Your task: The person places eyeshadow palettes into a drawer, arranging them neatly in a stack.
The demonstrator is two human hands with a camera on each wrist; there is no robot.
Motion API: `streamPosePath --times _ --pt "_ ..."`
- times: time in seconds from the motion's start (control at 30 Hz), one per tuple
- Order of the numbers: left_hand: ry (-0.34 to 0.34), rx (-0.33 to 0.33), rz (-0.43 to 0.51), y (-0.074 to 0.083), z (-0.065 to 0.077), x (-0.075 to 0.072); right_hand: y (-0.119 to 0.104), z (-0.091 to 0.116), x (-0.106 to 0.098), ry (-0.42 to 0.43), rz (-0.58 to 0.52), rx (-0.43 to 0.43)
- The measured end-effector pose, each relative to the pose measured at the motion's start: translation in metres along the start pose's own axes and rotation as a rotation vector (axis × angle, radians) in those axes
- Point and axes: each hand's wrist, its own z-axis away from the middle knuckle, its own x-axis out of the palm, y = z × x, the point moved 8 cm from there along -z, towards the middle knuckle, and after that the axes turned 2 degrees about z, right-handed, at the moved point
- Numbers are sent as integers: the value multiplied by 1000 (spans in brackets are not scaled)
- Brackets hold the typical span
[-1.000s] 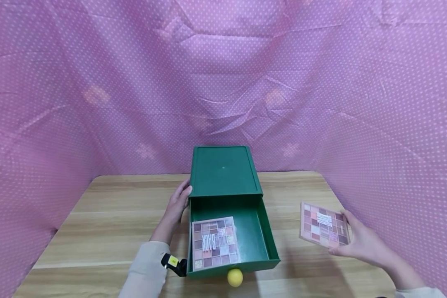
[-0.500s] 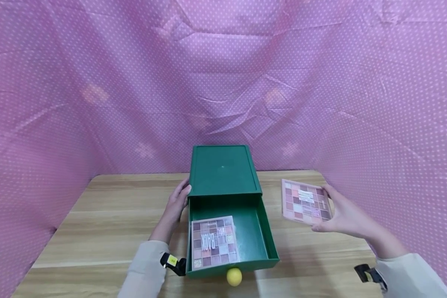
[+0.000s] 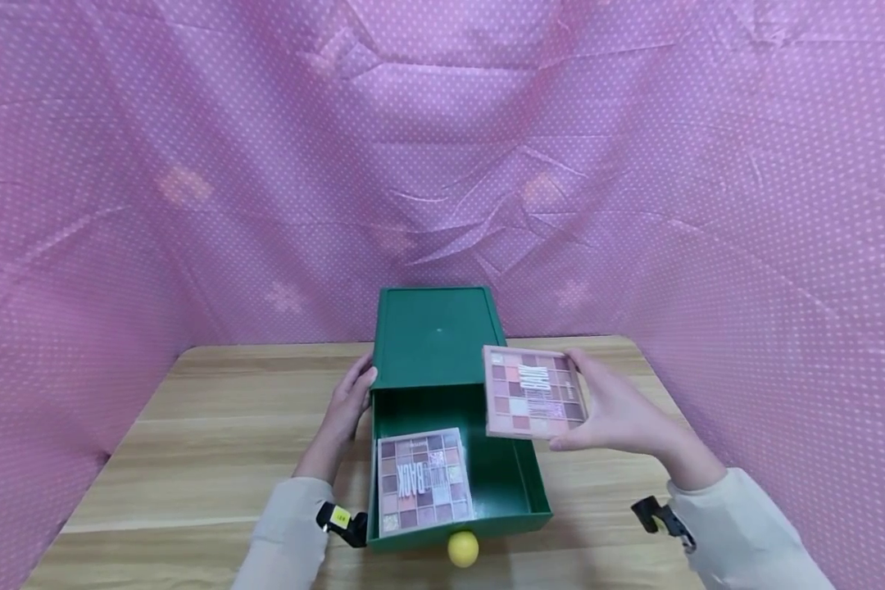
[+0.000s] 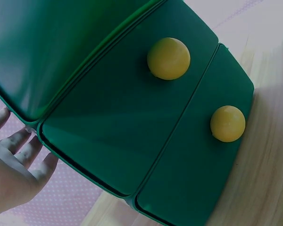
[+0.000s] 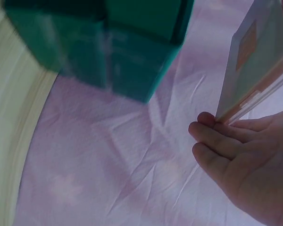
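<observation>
A green drawer box (image 3: 438,336) stands on the wooden table (image 3: 214,442) with its top drawer (image 3: 512,492) pulled out toward me. One eyeshadow palette (image 3: 423,480) leans inside the drawer at its front left. My right hand (image 3: 610,410) holds a second pink palette (image 3: 534,392) by its right edge, above the drawer's right rear part; its underside (image 5: 257,56) shows in the right wrist view. My left hand (image 3: 351,401) rests flat against the box's left side, fingers (image 4: 14,143) straight. Two yellow knobs (image 4: 169,58) (image 4: 228,123) sit on the drawer fronts.
Pink dotted cloth (image 3: 442,164) walls in the table at the back and on both sides. A yellow knob (image 3: 463,548) sticks out at the drawer's front near the table's near edge. Bare wood lies left and right of the box.
My right hand has carried the pink palette up and leftward from the table's right side to above the pulled-out drawer. The left hand and the box have stayed put.
</observation>
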Motion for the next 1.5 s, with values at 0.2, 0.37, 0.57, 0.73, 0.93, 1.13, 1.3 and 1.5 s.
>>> streamPosePath --times 0.2,0.37,0.57,0.73,0.93,1.13,1.3,1.5 --pt "-7 3 -8 0 1 2 -28 -7 19 -33 -53 8" --pt "-11 15 2 0 0 1 -44 -11 39 -91 -110 12" --pt "-8 21 6 1 -1 1 -52 -13 66 -148 -109 17" --pt "-2 21 8 2 -1 0 -57 -14 84 -183 -97 9" --pt "-3 17 14 2 0 0 -58 -15 101 -228 -66 11" --pt "-14 9 5 2 0 0 -61 -17 115 -271 -47 1" --pt "-10 6 7 2 -1 -1 -64 -19 123 -296 -46 -17" --pt "-8 14 14 2 -2 -1 -66 -18 129 -320 -24 -23"
